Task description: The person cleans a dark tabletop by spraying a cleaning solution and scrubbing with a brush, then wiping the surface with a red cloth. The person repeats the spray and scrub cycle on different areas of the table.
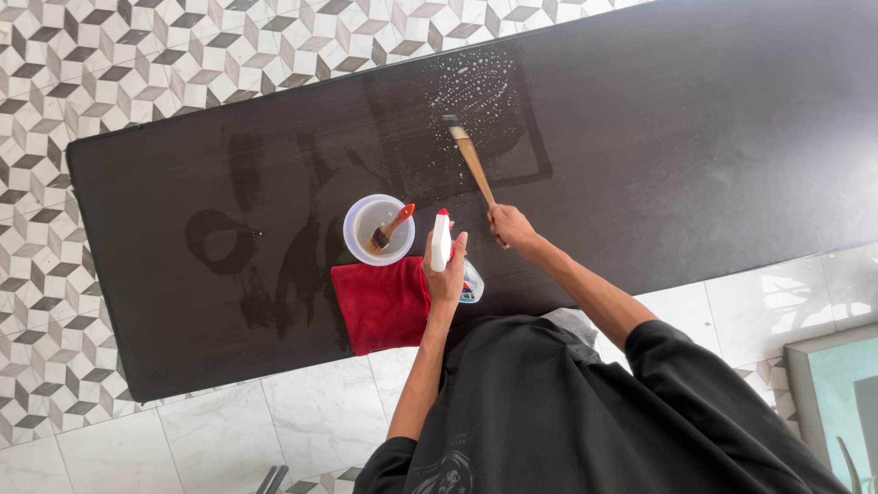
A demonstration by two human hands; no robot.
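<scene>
Your right hand point(510, 226) is closing its grip around a long wooden-handled brush point(471, 157), whose bristles are resting in white foam point(476, 87) on the dark rectangular desk point(686, 137). Your left hand point(445, 274) is clasping a white plastic spray bottle point(442, 240) upright, beside a red folded cloth point(382, 304) and a clear round tub point(378, 230) holding an orange-handled paintbrush point(391, 227).

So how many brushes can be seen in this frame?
2. One long wooden-handled brush is in the right hand, its bristles on the foamy patch of the dark table. One red-handled brush stands in the clear cup beside the red cloth.
</scene>
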